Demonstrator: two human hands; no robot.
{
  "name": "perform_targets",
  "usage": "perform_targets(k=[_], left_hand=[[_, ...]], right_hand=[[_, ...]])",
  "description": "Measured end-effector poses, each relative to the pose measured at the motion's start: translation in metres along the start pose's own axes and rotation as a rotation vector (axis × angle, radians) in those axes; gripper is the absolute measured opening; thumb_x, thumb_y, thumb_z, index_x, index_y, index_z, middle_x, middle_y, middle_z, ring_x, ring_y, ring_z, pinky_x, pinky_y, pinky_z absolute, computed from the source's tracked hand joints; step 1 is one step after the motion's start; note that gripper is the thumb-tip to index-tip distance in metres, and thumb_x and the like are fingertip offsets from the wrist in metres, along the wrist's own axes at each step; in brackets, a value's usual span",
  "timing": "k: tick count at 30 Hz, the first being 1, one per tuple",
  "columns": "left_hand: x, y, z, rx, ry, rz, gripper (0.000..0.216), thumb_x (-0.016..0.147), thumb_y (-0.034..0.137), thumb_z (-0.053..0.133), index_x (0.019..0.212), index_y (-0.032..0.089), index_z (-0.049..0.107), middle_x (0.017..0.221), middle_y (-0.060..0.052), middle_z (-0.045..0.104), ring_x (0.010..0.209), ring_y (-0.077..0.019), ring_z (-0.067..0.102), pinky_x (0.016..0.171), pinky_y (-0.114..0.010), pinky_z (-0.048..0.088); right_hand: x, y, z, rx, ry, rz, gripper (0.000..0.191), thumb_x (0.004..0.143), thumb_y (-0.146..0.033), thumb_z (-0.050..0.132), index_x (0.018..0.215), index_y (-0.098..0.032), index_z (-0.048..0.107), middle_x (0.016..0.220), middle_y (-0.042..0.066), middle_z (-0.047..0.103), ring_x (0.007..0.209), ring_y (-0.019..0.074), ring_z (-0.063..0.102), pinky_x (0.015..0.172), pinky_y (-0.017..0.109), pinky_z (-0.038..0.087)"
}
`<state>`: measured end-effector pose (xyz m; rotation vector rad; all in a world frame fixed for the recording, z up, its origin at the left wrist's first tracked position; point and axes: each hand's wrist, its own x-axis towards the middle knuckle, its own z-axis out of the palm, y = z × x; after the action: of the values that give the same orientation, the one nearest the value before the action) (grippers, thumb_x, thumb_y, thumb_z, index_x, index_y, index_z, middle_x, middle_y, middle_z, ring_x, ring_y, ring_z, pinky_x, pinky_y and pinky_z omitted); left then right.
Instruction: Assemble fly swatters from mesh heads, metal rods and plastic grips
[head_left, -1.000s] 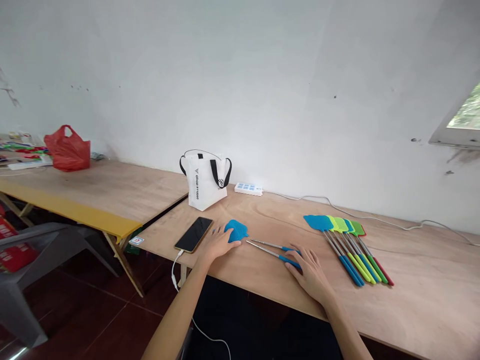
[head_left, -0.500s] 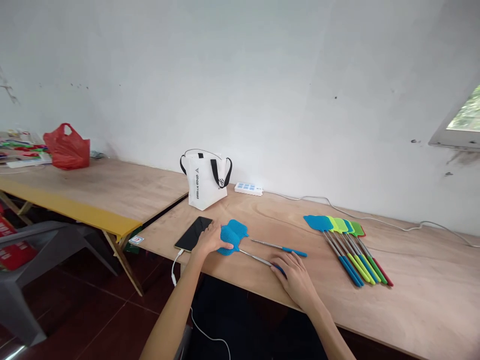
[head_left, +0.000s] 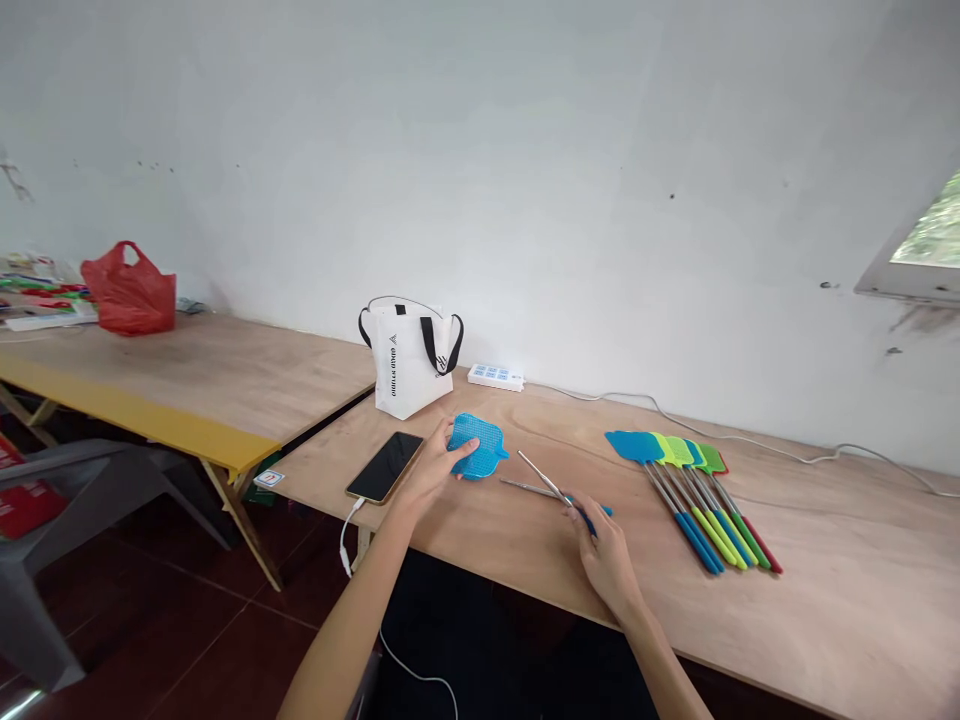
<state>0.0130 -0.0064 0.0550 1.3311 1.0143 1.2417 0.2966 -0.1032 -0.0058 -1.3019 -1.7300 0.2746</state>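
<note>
our L hand now raised vs. 0.5 s ago, blue mesh head lifted w/ it off the tabletop, our R hand now holding blue-handled rod at a slant, bare tip swung up & away from head, crossing over 2nd rod

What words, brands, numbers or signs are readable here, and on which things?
"STUDIO": sideways on the white bag; the word before it is unclear.
Emblem on the same bag: too small to read.
White power strip: print too small.
Sticker at the corner of the table: too blurred.
</note>
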Motion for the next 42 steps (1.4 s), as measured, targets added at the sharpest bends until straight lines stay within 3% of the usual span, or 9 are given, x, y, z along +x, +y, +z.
perform_targets(k=[13, 21, 32, 42], left_hand=[[-0.006, 0.010, 0.004, 0.003, -0.078, -0.020, 0.063, 0.076, 0.050, 0.081, 0.125, 0.023, 0.051, 0.117, -0.008, 0.066, 0.080, -0.0180, 0.067, 0.047, -0.018, 0.042], [-0.004, 0.012, 0.002, -0.043, -0.054, 0.016, 0.056, 0.074, 0.050, 0.082, 0.114, 0.020, 0.056, 0.107, -0.005, 0.064, 0.068, -0.0132, 0.063, 0.041, -0.017, 0.039], [-0.002, 0.005, -0.003, -0.009, -0.105, 0.001, 0.060, 0.076, 0.051, 0.080, 0.120, 0.022, 0.052, 0.103, -0.004, 0.064, 0.066, -0.0129, 0.062, 0.040, -0.016, 0.038], [0.001, -0.002, 0.001, -0.049, -0.118, -0.005, 0.060, 0.076, 0.051, 0.081, 0.119, 0.021, 0.052, 0.101, -0.004, 0.063, 0.065, -0.0123, 0.062, 0.040, -0.017, 0.038]], right_hand=[[0.002, -0.006, -0.001, -0.090, -0.083, -0.127, 0.038, 0.105, -0.036, 0.037, 0.133, -0.030, 0.063, 0.123, 0.009, 0.071, 0.113, 0.0256, 0.067, 0.092, 0.039, 0.057], [0.001, -0.009, -0.002, -0.051, -0.018, -0.102, 0.037, 0.106, -0.036, 0.038, 0.132, -0.027, 0.062, 0.125, 0.009, 0.070, 0.109, 0.0240, 0.067, 0.091, 0.036, 0.055], [0.001, 0.003, 0.002, -0.026, -0.052, -0.106, 0.038, 0.105, -0.036, 0.037, 0.131, -0.028, 0.064, 0.126, 0.010, 0.069, 0.108, 0.0246, 0.068, 0.092, 0.038, 0.057], [0.002, 0.004, 0.002, 0.057, -0.072, -0.062, 0.043, 0.104, -0.038, 0.035, 0.128, -0.023, 0.067, 0.103, 0.011, 0.069, 0.097, 0.0238, 0.068, 0.090, 0.037, 0.056]])
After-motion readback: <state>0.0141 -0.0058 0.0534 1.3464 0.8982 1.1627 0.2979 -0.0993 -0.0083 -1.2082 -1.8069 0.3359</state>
